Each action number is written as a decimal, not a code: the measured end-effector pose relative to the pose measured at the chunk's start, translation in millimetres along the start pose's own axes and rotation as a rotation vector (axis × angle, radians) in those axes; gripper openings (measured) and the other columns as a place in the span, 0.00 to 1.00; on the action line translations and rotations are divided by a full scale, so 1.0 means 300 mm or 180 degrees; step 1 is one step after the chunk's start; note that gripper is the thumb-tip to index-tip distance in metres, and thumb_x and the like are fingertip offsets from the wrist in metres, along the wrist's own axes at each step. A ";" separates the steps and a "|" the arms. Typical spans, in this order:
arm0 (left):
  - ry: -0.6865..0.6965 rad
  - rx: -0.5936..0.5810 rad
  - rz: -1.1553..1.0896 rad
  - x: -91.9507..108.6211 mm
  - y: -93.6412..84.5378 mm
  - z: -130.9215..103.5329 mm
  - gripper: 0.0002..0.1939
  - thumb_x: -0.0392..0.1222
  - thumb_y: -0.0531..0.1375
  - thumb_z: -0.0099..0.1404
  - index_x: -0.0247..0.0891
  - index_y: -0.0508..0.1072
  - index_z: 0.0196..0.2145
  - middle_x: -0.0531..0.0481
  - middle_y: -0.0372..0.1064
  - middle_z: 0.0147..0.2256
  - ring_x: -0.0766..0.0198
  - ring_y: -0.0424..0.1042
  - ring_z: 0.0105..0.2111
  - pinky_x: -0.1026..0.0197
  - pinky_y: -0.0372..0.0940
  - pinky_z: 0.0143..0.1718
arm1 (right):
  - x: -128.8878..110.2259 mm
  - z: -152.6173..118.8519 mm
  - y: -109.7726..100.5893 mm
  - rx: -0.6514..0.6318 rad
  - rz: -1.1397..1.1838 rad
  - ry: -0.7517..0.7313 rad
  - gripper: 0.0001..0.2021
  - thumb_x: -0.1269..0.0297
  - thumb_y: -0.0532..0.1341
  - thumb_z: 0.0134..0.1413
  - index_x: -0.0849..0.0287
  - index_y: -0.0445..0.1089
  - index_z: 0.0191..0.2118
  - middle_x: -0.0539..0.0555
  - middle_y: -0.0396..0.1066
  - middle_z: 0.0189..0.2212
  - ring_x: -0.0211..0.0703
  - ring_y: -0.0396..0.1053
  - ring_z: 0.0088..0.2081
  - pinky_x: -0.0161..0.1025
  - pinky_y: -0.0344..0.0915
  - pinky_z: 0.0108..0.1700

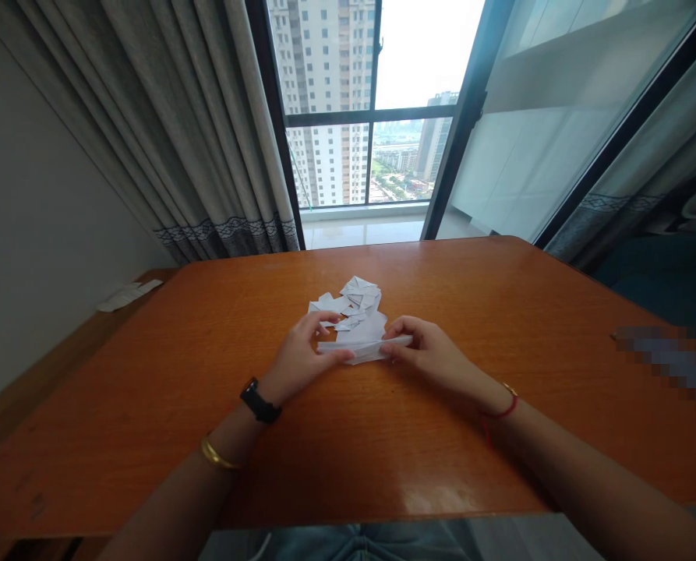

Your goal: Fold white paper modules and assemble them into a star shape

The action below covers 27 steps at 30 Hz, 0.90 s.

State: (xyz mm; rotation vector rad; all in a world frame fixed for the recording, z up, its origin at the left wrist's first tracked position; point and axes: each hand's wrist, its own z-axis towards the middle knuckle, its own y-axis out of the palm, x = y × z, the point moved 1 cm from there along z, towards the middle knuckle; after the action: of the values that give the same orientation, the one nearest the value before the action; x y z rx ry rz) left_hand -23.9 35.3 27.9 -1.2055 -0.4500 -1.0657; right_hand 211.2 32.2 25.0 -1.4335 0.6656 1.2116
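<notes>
Between my two hands is a folded strip of white paper point(364, 351), held low over the table near its middle. My left hand point(306, 351) has its thumb along the left end of the paper, with the fingers curved above it. At the right end, my right hand point(421, 347) pinches the paper between thumb and fingers. Just behind it lies a small heap of folded white paper pieces point(360, 292), several with creased, pointed shapes. The paper in my hands partly overlaps the nearest pieces.
The brown wooden table point(470, 460) fills the lower view. A blurred-out object point(669, 362) lies at its right edge. White paper point(128, 296) rests on a ledge at the left. Behind the table are a grey curtain point(207, 117) and a window.
</notes>
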 end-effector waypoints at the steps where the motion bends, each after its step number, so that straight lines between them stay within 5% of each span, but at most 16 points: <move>1: 0.0182 -0.0192 0.0398 0.008 0.000 -0.004 0.26 0.52 0.69 0.50 0.42 0.71 0.46 0.47 0.71 0.45 0.57 0.69 0.40 0.56 0.61 0.45 | 0.000 -0.004 0.004 -0.0129 -0.0258 -0.0056 0.06 0.63 0.63 0.50 0.59 0.67 0.32 0.46 0.68 0.24 0.35 0.63 0.25 0.32 0.58 0.27; 8: 0.0672 -0.1321 0.1628 0.037 0.045 -0.034 0.16 0.55 0.60 0.61 0.40 0.73 0.40 0.48 0.73 0.36 0.55 0.71 0.37 0.59 0.59 0.38 | -0.010 -0.020 0.028 -0.0345 -0.1825 -0.0515 0.09 0.70 0.60 0.52 0.59 0.66 0.41 0.53 0.71 0.34 0.40 0.66 0.33 0.35 0.59 0.35; 17: 0.0423 -0.1319 0.2058 0.046 0.042 -0.048 0.14 0.50 0.51 0.68 0.39 0.67 0.44 0.46 0.73 0.36 0.54 0.73 0.34 0.61 0.58 0.31 | -0.017 -0.024 0.050 -0.0684 -0.2802 -0.0696 0.05 0.66 0.55 0.61 0.60 0.66 0.39 0.56 0.70 0.38 0.43 0.68 0.37 0.37 0.59 0.37; 21: 0.0608 -0.1435 0.2223 0.053 0.044 -0.043 0.13 0.46 0.49 0.70 0.40 0.68 0.34 0.49 0.72 0.34 0.59 0.71 0.32 0.63 0.57 0.30 | -0.012 -0.026 0.052 -0.0659 -0.2727 -0.0695 0.05 0.67 0.54 0.62 0.60 0.65 0.38 0.56 0.68 0.38 0.42 0.67 0.36 0.36 0.59 0.37; 27: 0.0475 -0.1236 0.1995 0.038 0.032 -0.034 0.13 0.48 0.52 0.68 0.40 0.73 0.34 0.50 0.73 0.34 0.61 0.71 0.34 0.63 0.59 0.33 | -0.003 -0.018 0.028 -0.0485 -0.1990 -0.0787 0.05 0.68 0.55 0.61 0.60 0.67 0.38 0.55 0.68 0.37 0.41 0.66 0.36 0.36 0.61 0.39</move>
State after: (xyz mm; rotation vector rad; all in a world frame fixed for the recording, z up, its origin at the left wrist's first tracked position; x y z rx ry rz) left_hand -12.8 21.1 28.1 -1.4618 0.2614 -0.6988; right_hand 205.2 24.9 22.1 -1.4344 -0.0572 0.9242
